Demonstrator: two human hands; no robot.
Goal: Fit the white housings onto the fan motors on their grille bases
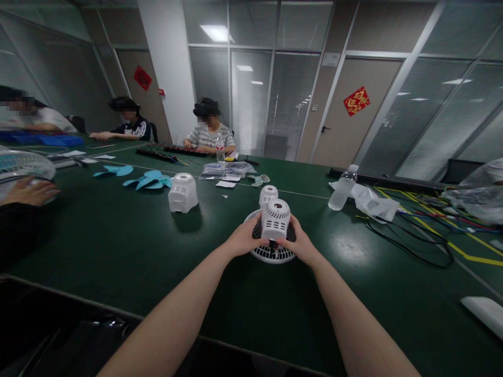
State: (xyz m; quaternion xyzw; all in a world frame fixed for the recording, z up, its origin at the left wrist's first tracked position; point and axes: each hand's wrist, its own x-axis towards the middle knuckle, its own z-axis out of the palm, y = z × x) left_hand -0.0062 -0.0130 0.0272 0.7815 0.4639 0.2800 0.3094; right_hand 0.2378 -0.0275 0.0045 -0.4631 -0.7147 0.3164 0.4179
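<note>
My left hand [245, 238] and my right hand [301, 243] are both closed around a white fan motor housing [275, 219], held upright over a white round fan grille [271, 253] that lies flat on the green table [118, 251]. Right behind it stands a second, smaller white housing [268, 195]. A third white housing [183, 192] sits on the table further left, apart from my hands.
Blue fan blades [147, 179] lie at the left. A clear water bottle [343, 188], a white plastic bag [371, 201] and loose cables [424, 235] are at the right. Three other people sit at the far left side; a person's hand [29, 191] rests by another fan grille [23, 165].
</note>
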